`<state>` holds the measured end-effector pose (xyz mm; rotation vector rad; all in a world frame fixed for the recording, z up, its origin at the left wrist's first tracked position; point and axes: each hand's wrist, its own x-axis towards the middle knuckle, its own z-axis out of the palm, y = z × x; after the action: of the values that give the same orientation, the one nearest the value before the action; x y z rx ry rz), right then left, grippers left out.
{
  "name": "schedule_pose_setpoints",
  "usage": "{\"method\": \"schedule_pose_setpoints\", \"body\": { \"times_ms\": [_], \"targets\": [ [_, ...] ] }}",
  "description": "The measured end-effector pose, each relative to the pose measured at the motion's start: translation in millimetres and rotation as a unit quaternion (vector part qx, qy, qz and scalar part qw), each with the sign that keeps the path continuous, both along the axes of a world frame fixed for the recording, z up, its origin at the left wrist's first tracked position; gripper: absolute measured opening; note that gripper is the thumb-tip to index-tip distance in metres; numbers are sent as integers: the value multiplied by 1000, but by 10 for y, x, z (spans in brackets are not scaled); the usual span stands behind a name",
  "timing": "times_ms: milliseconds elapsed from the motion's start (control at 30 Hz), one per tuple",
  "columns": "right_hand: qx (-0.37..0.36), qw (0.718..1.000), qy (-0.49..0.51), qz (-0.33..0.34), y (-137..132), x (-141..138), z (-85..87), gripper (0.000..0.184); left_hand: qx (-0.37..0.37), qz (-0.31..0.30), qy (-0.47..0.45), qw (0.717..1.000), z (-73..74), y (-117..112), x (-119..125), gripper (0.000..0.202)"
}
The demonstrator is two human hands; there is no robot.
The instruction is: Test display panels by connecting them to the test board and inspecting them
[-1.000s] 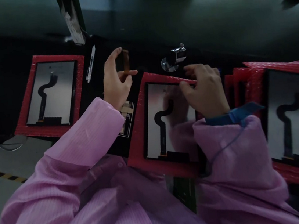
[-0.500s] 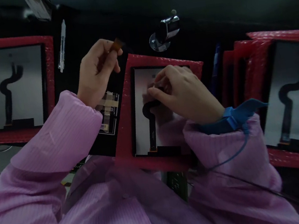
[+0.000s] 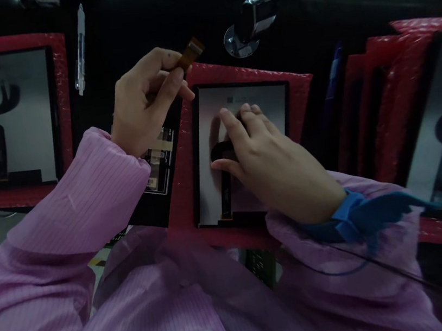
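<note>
Between thumb and forefinger, my left hand [image 3: 146, 99] pinches a small amber flex cable [image 3: 191, 53], raised above the far left corner of the middle panel. My right hand [image 3: 272, 161] lies palm down with its fingers stretched over the display panel [image 3: 207, 189]. Part of the panel's curved black ribbon cable [image 3: 226, 195] shows beside my right thumb; its upper end is hidden under the hand. The panel rests on a red bubble-wrap sheet [image 3: 184, 192]. A blue wrist strap [image 3: 347, 219] circles my right wrist.
Another display panel [image 3: 30, 126] on red wrap lies at the left, near a white pen [image 3: 80, 51]. A chrome stand [image 3: 253, 18] is at the back. Right are a blue pen [image 3: 333, 73], stacked red wraps [image 3: 383, 93] and a third panel [image 3: 421, 159]. A circuit board [image 3: 159, 163] sits under my left wrist.
My right hand has gone from curled fingers at the ribbon cable's upper end to lying spread on the panel. The amber flex cable in my left hand has turned more into view.
</note>
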<state>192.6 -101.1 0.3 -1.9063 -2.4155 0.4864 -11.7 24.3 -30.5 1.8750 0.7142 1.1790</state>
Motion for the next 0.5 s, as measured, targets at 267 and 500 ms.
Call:
{"method": "schedule_pose_setpoints", "body": {
  "times_ms": [267, 500],
  "targets": [
    [93, 995, 19, -15, -133, -146, -76, 60, 24, 67, 56, 996, 78, -90, 4, 27],
    [49, 996, 70, -41, -87, -177, 45, 59, 10, 67, 77, 995, 78, -69, -18, 29]
  ]
}}
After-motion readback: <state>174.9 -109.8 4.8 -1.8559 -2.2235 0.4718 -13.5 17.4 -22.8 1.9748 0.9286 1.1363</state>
